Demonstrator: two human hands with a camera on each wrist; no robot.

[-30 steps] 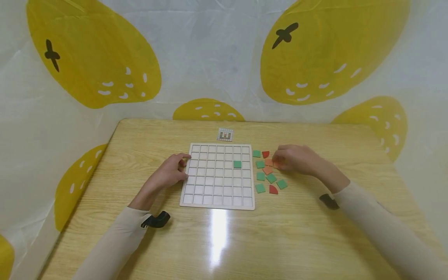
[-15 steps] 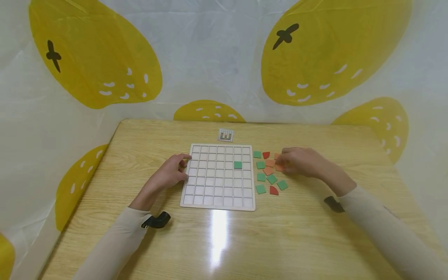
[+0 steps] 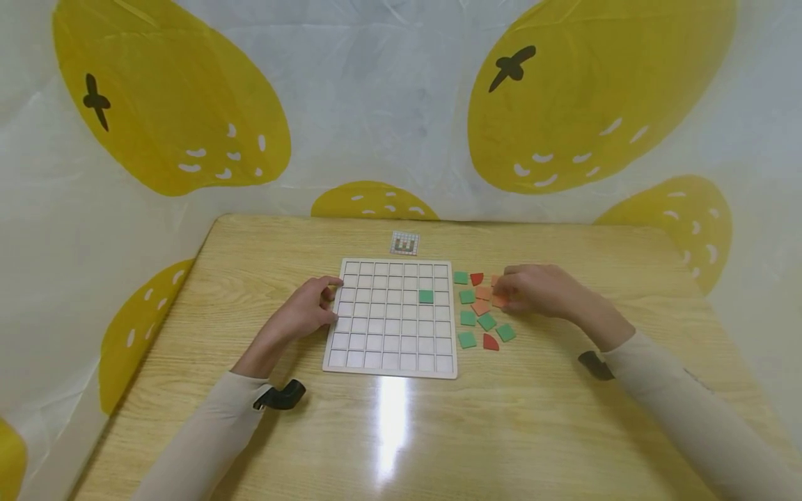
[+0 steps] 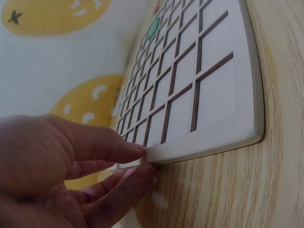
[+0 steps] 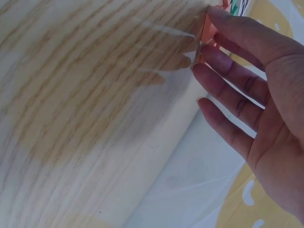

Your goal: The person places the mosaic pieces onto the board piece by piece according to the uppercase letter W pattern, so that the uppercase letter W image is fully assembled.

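Observation:
A square white board (image 3: 390, 374) with a grid of recessed cells lies on the table, one green square tile (image 3: 426, 296) in a cell at its right. My left hand (image 3: 301, 306) touches the board's left edge, thumb and forefinger apart along it; in the left wrist view, fingertips (image 4: 148, 175) rest against the rim. My right hand (image 3: 539, 292) is over the loose tiles to the right, its fingertips at an orange tile (image 3: 498, 302). In the right wrist view, the orange tile (image 5: 208, 29) is by the thumb and forefinger tips, the other fingers loosely bent.
Beside the board lie several green tiles (image 3: 467, 318), more orange tiles (image 3: 480, 307) and red quarter-round tiles (image 3: 491, 342). A small card (image 3: 404, 243) with a gridded pattern lies behind the board. The wooden table (image 3: 263, 243) meets a lemon-printed cloth (image 3: 388, 125) at the back and left.
My right hand has shifted slightly right, and orange tiles now show at its fingertips. During the last half second it stays nearly still. The left hand keeps its place at the board's edge.

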